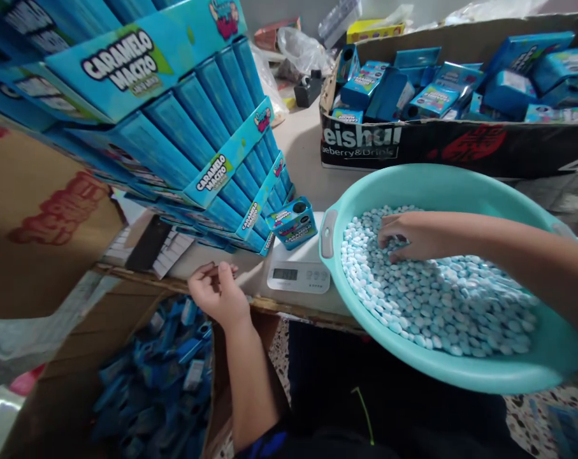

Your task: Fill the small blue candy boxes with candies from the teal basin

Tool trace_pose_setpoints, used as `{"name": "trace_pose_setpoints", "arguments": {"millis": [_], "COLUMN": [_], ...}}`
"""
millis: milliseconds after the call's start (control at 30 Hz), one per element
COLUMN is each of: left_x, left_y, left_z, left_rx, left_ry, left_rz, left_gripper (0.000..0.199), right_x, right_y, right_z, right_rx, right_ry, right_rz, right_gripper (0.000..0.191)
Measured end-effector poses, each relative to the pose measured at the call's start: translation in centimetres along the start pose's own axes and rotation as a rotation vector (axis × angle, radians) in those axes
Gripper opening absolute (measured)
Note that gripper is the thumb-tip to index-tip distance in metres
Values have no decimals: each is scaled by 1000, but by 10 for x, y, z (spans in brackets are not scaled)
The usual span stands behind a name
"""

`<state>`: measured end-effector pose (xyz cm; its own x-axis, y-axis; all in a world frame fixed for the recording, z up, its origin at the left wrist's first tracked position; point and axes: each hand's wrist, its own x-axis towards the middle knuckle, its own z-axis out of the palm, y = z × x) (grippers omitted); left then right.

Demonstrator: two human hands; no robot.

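Observation:
My right hand (403, 236) reaches into a turquoise basin (441, 379), its curled fingertips down among pale blue and white candies (413, 306). Whether those fingers close on any candies is hidden. Left of the basin, my left hand (218, 290) hangs by the table edge, palm up with fingers loosely curled and the thumb apart; I see nothing in it. A small blue candy box (296, 231) with a dark round hole on top stands on a white digital scale (299, 277). The scale's display is lit, but its digits are too blurred to read.
Tall stacked display trays of blue boxes (212, 172) lean close on the left. A black carton (441, 150) of blue boxes stands behind the basin. Below the table, a cardboard box (78, 363) holds many blue cartons (159, 376). A dark phone-like object (148, 244) lies at left.

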<state>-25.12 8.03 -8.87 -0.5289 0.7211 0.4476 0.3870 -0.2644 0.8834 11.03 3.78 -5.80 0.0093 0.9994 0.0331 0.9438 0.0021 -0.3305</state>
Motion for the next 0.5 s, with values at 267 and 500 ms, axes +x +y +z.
{"name": "trace_pose_setpoints", "arguments": {"millis": [267, 500], "left_x": [-1, -2], "left_y": [1, -3], "left_z": [0, 0], "left_rx": [-40, -75], "left_ry": [-31, -7], "left_rz": [-41, -15], "left_gripper": [30, 30], "right_x": [20, 15], "right_y": [11, 3], "right_z": [-40, -47], "right_rx": [96, 32], "right_ry": [-487, -518], "right_rz": [-263, -271], "right_gripper": [9, 10]}}
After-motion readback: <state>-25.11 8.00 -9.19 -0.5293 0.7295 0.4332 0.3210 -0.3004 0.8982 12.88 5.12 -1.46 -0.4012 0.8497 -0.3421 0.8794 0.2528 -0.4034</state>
